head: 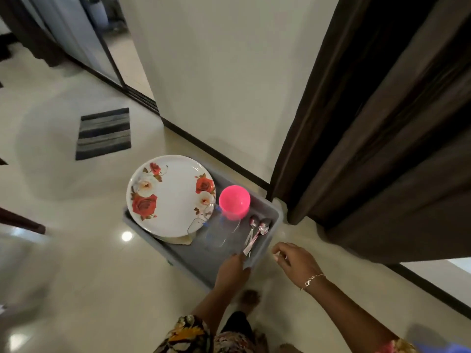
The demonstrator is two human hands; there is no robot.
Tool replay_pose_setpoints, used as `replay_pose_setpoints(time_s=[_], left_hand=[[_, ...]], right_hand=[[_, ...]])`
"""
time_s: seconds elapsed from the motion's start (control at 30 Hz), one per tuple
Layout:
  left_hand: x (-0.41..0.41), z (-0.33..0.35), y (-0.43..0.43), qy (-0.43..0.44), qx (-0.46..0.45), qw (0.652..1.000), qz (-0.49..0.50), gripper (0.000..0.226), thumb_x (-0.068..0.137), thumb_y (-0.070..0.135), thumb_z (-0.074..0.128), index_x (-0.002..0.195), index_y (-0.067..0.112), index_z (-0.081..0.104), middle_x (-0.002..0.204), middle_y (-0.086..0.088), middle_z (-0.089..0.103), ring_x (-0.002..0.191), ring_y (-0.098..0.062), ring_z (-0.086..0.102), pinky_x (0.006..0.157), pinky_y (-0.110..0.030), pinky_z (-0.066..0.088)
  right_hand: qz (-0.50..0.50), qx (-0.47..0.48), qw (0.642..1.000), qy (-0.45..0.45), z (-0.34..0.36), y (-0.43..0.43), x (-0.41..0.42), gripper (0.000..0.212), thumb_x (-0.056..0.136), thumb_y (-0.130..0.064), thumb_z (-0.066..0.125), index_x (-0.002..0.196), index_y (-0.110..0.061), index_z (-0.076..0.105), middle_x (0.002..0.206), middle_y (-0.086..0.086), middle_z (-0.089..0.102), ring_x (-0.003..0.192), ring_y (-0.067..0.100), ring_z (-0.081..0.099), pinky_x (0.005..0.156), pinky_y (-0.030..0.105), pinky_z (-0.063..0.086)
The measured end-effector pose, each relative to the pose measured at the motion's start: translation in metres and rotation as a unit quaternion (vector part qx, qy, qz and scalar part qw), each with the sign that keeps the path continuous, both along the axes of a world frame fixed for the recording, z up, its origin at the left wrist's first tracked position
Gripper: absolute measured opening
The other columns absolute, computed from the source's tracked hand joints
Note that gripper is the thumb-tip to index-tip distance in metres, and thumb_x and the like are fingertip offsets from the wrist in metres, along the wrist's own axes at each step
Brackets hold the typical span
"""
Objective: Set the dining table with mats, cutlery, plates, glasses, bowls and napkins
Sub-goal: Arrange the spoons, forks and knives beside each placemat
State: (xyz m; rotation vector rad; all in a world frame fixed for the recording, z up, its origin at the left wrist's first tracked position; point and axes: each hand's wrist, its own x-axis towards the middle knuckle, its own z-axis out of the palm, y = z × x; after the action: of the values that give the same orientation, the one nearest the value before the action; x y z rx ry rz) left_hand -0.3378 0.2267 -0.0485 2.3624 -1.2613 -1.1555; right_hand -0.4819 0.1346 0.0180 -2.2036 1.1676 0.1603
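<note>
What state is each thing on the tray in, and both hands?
Grey tray: held at its near edge.
Floral plate: flat, empty, overhanging the tray's rim.
Pink bowl: beside the plate.
Glass: clear, empty.
Spoons: lying in the tray.
Left hand: grips the tray.
Right hand: loosely curled, off the tray.

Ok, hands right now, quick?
Left hand: grips the near edge of the grey tray.
Right hand: off the tray, fingers loosely curled, holding nothing visible.
</note>
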Motion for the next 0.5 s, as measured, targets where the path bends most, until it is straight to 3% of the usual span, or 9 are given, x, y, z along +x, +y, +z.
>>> replay_pose_setpoints(time_s=[0.27,0.43,0.5], left_hand=[[0.009,-0.075,-0.094,0.016,0.088,0.996,0.005,0.038,0.094,0.020,0.045,0.128,0.002,0.043,0.132,-0.018,0.047,0.120,-0.033,0.049,0.096,-0.038,0.038],[0.008,-0.119,-0.121,-0.015,0.128,0.991,0.041,0.053,0.096,0.045,0.042,0.124,0.001,0.042,0.131,-0.019,0.047,0.122,-0.035,0.047,0.097,-0.039,0.037],[0.005,-0.133,-0.127,-0.034,0.134,0.989,0.045,0.053,0.096,0.046,0.041,0.127,0.002,0.040,0.132,-0.018,0.045,0.122,-0.034,0.046,0.099,-0.039,0.036]], right_hand=[[-0.057,0.055,0.997,0.001,-0.046,-0.050,0.006,0.020,0.092,-0.023,0.051,0.107,-0.016,0.062,0.107,-0.001,0.063,0.088,0.018,0.061,0.075,0.026,0.044],[-0.098,0.091,0.991,-0.028,-0.073,-0.066,0.014,0.019,0.092,-0.019,0.052,0.107,-0.015,0.063,0.101,-0.003,0.064,0.083,0.011,0.058,0.075,0.026,0.047],[-0.094,0.105,0.990,-0.032,-0.083,-0.069,0.016,0.019,0.093,-0.020,0.051,0.108,-0.017,0.062,0.097,-0.004,0.062,0.081,0.009,0.055,0.073,0.025,0.046]])
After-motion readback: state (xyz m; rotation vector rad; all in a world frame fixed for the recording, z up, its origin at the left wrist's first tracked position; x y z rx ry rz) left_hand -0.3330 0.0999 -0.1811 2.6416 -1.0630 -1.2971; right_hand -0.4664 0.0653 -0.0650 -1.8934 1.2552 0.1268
